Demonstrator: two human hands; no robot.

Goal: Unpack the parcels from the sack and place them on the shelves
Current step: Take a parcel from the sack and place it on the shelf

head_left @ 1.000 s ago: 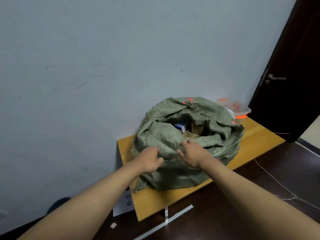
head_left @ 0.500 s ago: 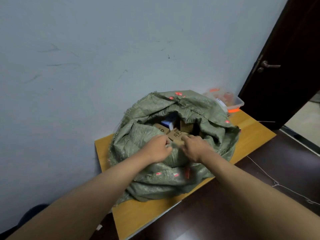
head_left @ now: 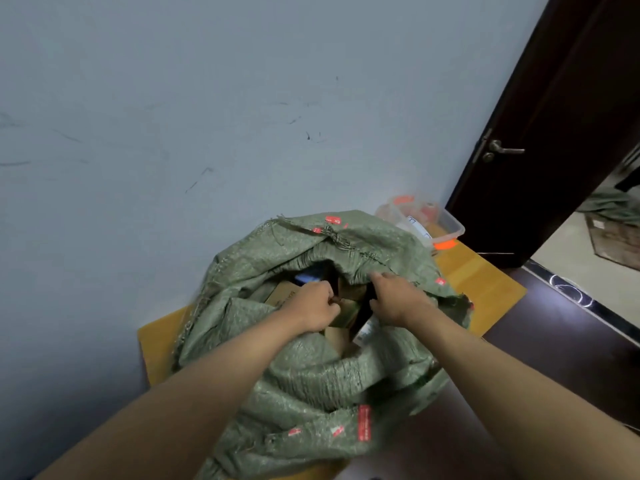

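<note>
I see the green sack (head_left: pixel 311 375) resting on the wooden surface (head_left: pixel 485 285) against the wall, mouth open. Both hands are inside it: left hand (head_left: pixel 313 308) curled, gripping a brown cardboard parcel (head_left: pixel 341 318); right hand (head_left: pixel 394 299) clasps the same parcel's far side.

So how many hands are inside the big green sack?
2. The left hand is in the sack's open mouth, curled on a brown cardboard parcel; the right hand is beside it, at the mouth's right edge.
</note>
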